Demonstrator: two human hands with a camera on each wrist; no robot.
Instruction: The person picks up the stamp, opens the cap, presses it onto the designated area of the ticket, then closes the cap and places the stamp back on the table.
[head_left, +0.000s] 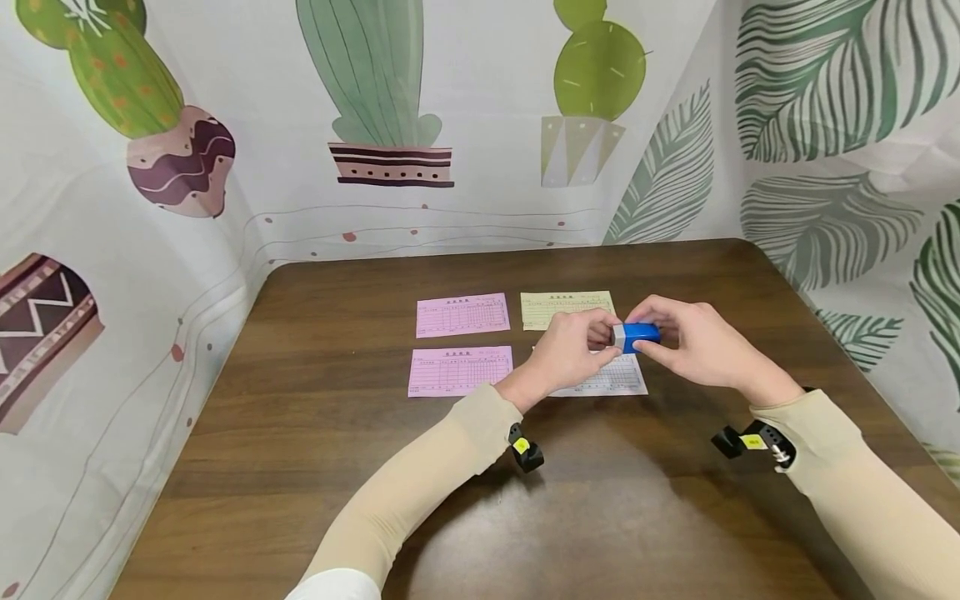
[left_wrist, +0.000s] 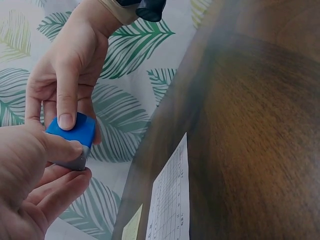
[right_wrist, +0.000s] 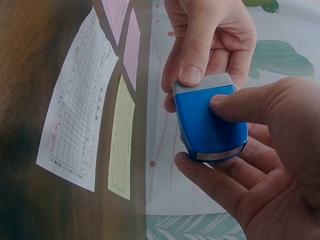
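Observation:
Between both hands, above the table, is a blue stamp (head_left: 641, 334) with a grey cap (right_wrist: 207, 82) at one end. My left hand (head_left: 564, 357) pinches the grey cap with thumb and fingers. The blue body is gripped by my right hand (head_left: 703, 343), its thumb (right_wrist: 240, 106) pressed on the broad side. The cap and body touch in the right wrist view. Below the hands lies a white printed form (head_left: 611, 379), partly covered by the left hand and the stamp. A pale yellow form (head_left: 555, 307) lies just behind it.
Two pink forms, one at the back (head_left: 461, 317) and one in front (head_left: 456, 375), lie left of the white and yellow ones. All rest on a brown wooden table (head_left: 285, 433). A patterned cloth (head_left: 487, 108) hangs behind and beside it.

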